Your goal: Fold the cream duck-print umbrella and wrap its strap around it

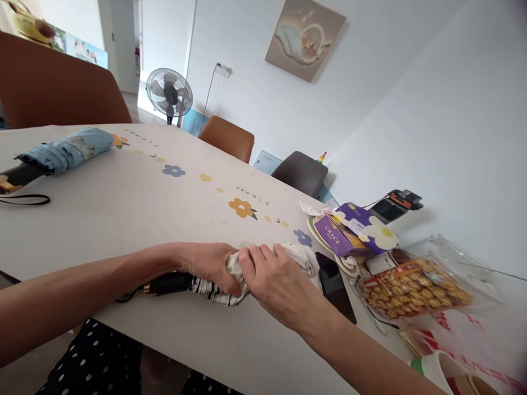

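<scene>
A white folding umbrella (305,259) with black markings lies on the table near its front edge, its black handle (171,283) pointing left. My left hand (214,267) is wrapped round the middle of the folded canopy. Just to the right, my right hand (276,278) is closed over the canopy too, its fingers bent across the cloth. Between and under the hands part of the cloth is hidden. Further left on the table rests a light blue folded umbrella (74,151) with a black handle and a wrist strap; neither hand touches it.
A dark phone (335,286) lies right of my right hand. Beyond it are a purple box (349,230), a clear tub of cookies (415,288) and paper cups (440,370). Chairs (228,137) and a standing fan (169,93) are behind the flower-printed table (135,219).
</scene>
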Tool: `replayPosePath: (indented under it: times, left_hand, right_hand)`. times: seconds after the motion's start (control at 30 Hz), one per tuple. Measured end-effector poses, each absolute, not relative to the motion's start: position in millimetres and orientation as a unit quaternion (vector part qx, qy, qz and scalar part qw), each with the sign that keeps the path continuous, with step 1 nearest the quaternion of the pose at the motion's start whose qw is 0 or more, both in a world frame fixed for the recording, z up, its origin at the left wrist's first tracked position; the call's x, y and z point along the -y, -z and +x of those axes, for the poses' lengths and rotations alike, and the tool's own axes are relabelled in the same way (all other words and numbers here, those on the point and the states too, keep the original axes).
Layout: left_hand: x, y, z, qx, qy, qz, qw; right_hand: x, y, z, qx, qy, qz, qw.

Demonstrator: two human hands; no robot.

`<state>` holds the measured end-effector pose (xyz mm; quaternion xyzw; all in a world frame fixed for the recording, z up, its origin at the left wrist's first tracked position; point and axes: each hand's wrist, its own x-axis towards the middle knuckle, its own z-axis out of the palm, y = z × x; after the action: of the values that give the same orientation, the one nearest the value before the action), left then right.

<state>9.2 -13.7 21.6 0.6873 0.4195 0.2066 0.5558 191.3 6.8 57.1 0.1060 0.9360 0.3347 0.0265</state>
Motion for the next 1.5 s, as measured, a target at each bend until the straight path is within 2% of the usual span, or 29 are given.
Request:
replayPosePath:
  times: [0.1,0.27,0.43,0.53,0.67,0.77,0.83,0.97,1.1,1.23,1.33,1.5]
  left_hand:
    - [20.1,-23.0,11.6,-0.425,-0.156,0.775,0.440]
    - [23.1,-11.0,12.1,-0.427,-0.117,0.886,0.139]
    - [16.3,2.6,10.9,-0.443,-0.097,0.890,-0.041]
    - [13.4,6.4,11.7,-0.474,-0.102,0.873,-0.046]
    - [12.3,5.3,12.7,-0.492,-0.173,0.853,-0.005]
    - [11.3,0.7,10.2,-0.485,-0.220,0.846,0.010]
    - [10.7,-3.9,7.1,-0.509,-0.207,0.834,0.054]
    - [10.3,-12.6,2.1,-0.553,-0.100,0.811,0.163]
    - [9.7,-10.9,1.8,-0.578,-0.070,0.806,0.111]
    - [8.3,-3.3,2.5,-0.582,-0.043,0.809,0.077]
    - [7.8,-1.0,3.0,-0.569,-0.033,0.818,0.076]
    - [9.0,-3.5,5.7,-0.571,-0.019,0.819,0.062]
  right_hand:
    - [0.9,-53.8,193.6,-0.951,-0.263,0.143,0.075]
    - [-6.0,-47.1,194.5,-0.958,-0.091,0.234,0.141]
    - [-25.6,-40.4,192.8,-0.950,-0.014,0.285,0.126]
    - [-31.0,-30.0,193.7,-0.955,-0.066,0.275,0.087]
    - [-29.0,-16.9,195.4,-0.935,-0.264,0.235,0.033]
    - [-24.9,-13.2,193.6,-0.909,-0.365,0.202,-0.020]
    - [-23.2,-11.9,191.0,-0.898,-0.395,0.184,-0.053]
    - [-25.5,-6.8,186.2,-0.886,-0.416,0.179,-0.097]
    - [-29.1,-2.1,182.6,-0.890,-0.397,0.194,-0.112]
    - [-26.0,-5.9,178.6,-0.922,-0.317,0.218,-0.050]
    - [-23.6,-13.7,177.6,-0.946,-0.224,0.232,0.001]
    - [-28.5,-31.1,186.5,-0.959,0.001,0.283,0.015]
